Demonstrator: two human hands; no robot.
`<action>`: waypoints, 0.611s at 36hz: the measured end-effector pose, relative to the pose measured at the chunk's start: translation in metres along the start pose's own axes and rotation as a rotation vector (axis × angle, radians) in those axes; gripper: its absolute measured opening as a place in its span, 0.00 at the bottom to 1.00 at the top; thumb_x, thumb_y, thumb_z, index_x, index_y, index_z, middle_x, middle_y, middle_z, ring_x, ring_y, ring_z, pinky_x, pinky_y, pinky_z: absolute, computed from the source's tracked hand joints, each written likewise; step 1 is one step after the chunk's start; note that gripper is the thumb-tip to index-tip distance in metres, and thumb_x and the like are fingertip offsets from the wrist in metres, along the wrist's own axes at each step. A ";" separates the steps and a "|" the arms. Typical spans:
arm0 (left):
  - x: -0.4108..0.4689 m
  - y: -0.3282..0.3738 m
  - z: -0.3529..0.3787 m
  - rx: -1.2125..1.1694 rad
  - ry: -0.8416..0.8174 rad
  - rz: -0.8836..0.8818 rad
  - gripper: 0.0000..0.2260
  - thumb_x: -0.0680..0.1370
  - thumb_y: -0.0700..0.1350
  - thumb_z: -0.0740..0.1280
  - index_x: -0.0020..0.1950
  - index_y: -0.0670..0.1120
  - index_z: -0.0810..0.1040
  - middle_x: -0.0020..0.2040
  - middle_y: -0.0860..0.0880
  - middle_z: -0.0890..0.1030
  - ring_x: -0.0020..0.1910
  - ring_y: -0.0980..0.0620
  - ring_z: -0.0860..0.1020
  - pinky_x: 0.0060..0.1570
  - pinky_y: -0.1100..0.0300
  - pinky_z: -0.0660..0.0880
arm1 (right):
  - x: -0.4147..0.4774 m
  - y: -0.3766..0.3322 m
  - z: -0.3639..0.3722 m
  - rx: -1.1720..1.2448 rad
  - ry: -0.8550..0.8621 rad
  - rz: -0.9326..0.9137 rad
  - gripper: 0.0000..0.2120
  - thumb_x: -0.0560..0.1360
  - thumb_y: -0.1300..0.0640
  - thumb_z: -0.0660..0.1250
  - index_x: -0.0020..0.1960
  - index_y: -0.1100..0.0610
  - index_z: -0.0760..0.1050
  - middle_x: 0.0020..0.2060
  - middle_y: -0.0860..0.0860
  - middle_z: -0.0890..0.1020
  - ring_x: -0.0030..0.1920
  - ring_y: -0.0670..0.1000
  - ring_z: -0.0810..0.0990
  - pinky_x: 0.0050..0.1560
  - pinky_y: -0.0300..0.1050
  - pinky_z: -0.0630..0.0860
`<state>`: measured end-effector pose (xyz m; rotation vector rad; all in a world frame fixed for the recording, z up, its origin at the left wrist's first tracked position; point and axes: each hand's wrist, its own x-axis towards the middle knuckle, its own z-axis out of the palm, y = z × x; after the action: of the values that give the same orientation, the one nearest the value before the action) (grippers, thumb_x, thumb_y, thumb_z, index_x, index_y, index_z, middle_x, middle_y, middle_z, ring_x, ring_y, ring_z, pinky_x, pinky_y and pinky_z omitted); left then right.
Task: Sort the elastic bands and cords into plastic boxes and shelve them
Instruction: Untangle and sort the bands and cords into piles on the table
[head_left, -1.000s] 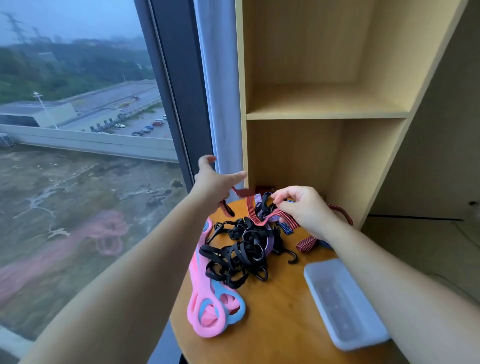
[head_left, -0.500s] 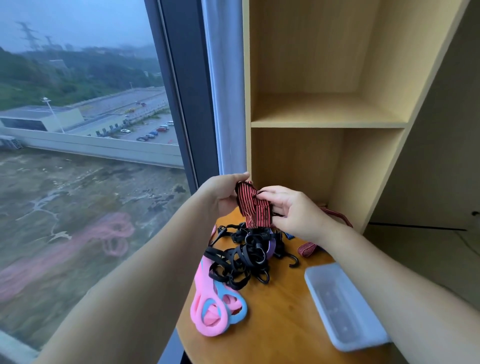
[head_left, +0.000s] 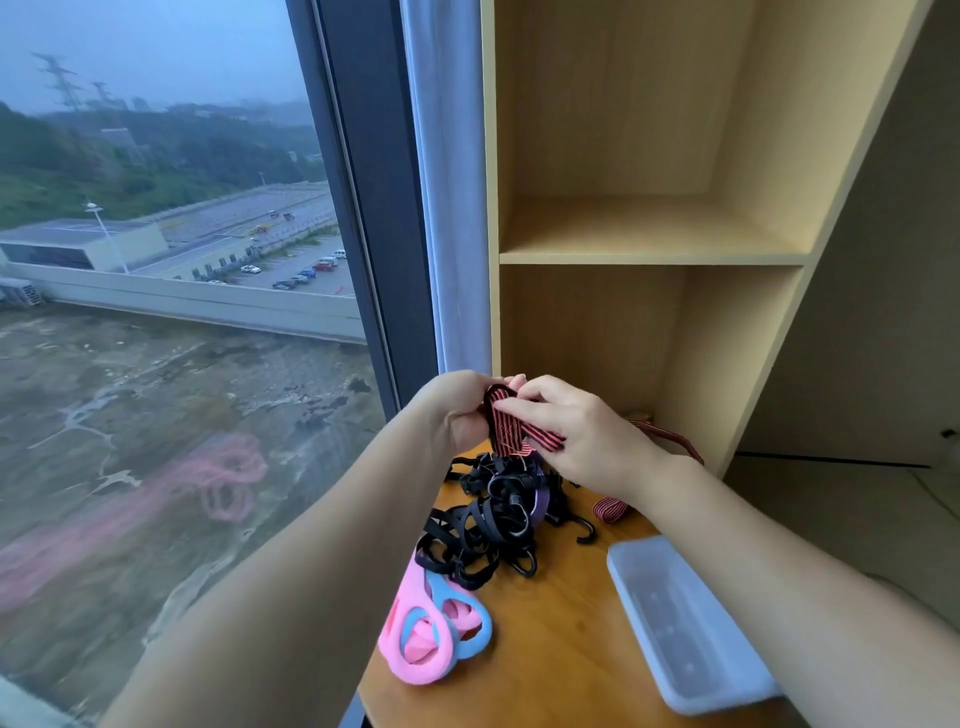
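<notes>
Both hands (head_left: 571, 431) pinch red-black striped band (head_left: 511, 426); no writing readable.

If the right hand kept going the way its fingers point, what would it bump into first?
The right hand points leftward, toward the left hand. Both already grip the folded striped band between them, so it would likely press that band into the left hand first; depth is hard to judge.

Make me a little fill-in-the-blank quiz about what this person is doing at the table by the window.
1. Both hands, left and right, hold a red and black striped ____ above the table.
2. The pile of straps on the table is mostly ____ in colour.
3. The pink loops lie together with ____ loops.
4. The clear plastic box holds ____.

Missing words: band; black; blue; nothing
</notes>
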<state>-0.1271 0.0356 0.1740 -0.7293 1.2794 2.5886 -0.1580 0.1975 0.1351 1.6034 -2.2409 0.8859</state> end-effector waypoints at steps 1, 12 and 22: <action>0.000 0.000 0.001 -0.022 0.006 -0.008 0.09 0.83 0.33 0.53 0.56 0.32 0.71 0.42 0.40 0.76 0.38 0.50 0.76 0.41 0.54 0.82 | 0.000 0.000 0.001 -0.028 0.019 -0.025 0.23 0.73 0.73 0.69 0.67 0.62 0.75 0.57 0.59 0.76 0.70 0.55 0.70 0.71 0.51 0.69; 0.003 -0.010 -0.002 0.548 0.189 0.219 0.11 0.82 0.35 0.59 0.61 0.35 0.77 0.47 0.42 0.78 0.46 0.47 0.77 0.51 0.57 0.77 | 0.002 -0.004 -0.007 -0.116 0.145 -0.077 0.15 0.73 0.71 0.68 0.59 0.64 0.80 0.47 0.58 0.77 0.43 0.54 0.79 0.47 0.40 0.78; -0.009 -0.021 -0.033 1.005 -0.157 0.957 0.13 0.75 0.44 0.72 0.52 0.61 0.80 0.36 0.54 0.81 0.33 0.55 0.77 0.36 0.64 0.74 | 0.016 0.006 -0.020 0.118 0.215 0.203 0.07 0.76 0.62 0.71 0.53 0.57 0.84 0.42 0.52 0.78 0.41 0.50 0.77 0.42 0.40 0.73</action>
<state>-0.1004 0.0236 0.1470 0.3618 2.9471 1.8422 -0.1724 0.1986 0.1568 1.2706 -2.2611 1.2024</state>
